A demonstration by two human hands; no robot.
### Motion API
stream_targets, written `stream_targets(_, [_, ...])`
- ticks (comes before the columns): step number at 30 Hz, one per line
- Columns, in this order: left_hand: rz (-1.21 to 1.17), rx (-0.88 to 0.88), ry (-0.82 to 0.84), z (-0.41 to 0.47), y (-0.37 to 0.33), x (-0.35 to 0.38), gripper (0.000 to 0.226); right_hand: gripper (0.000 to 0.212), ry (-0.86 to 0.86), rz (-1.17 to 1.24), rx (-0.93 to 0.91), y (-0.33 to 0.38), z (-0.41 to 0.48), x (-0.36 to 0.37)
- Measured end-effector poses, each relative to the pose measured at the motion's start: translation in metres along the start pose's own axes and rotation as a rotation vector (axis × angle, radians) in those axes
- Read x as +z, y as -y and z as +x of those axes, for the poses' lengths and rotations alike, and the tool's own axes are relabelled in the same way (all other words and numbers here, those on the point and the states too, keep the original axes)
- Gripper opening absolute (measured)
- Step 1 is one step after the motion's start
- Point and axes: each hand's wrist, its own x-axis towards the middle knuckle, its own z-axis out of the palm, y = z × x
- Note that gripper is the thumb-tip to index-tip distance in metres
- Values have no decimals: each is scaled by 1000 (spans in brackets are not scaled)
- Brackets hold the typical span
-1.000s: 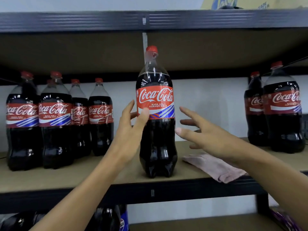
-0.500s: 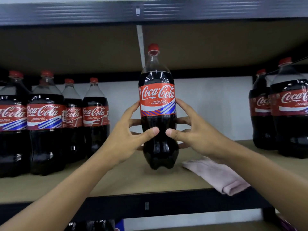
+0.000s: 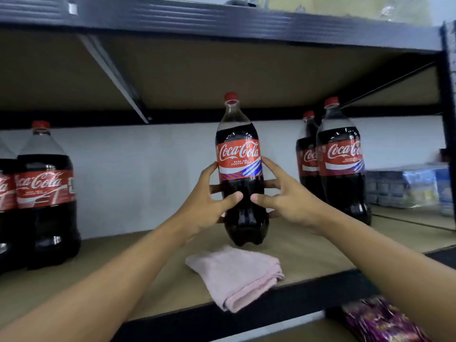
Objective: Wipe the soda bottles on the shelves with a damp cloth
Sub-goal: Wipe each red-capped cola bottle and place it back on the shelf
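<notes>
A tall cola bottle [image 3: 239,154] with a red cap and red label is upright in the middle of the shelf [image 3: 74,287]. My left hand [image 3: 207,206] grips its lower half from the left, and my right hand [image 3: 286,201] grips it from the right, thumbs nearly meeting in front. Whether its base touches the shelf board I cannot tell. A folded pink cloth [image 3: 237,275] lies on the shelf just in front of the bottle, near the front edge. Neither hand touches the cloth.
Two cola bottles [image 3: 343,164] stand at the right, and more cola bottles [image 3: 44,193] at the far left. Wrapped packs of small bottles [image 3: 409,188] sit at the far right. A dark upright post [image 3: 447,119] bounds the right side. A purple packet [image 3: 380,322] lies on the shelf below.
Both hands have closed round the bottle and carried it rightward along the shelf, past the cloth. The view has swung right, so the left group of bottles is mostly out of frame.
</notes>
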Motion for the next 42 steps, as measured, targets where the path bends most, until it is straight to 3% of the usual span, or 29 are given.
stream_targets(14, [201,-45,152,36,7,55,92,93,-53,-150,-17,-47,-10,-51])
stream_targets(20, [205,-67,97,50,19,74,91,93,-115,-386,82,-50,-2,-55])
stream_targets(28, [315,-11,61,87,30,106,92,83,-271,-488,195,-66,15,-55])
stream_targets(36, [314,-40,22,110,34,128,92,89,-258,-567,323,-76,32,-54])
stream_targets(42, [326,-34,19,115,38,134,92,92,-251,-566,307,-78,29,-53])
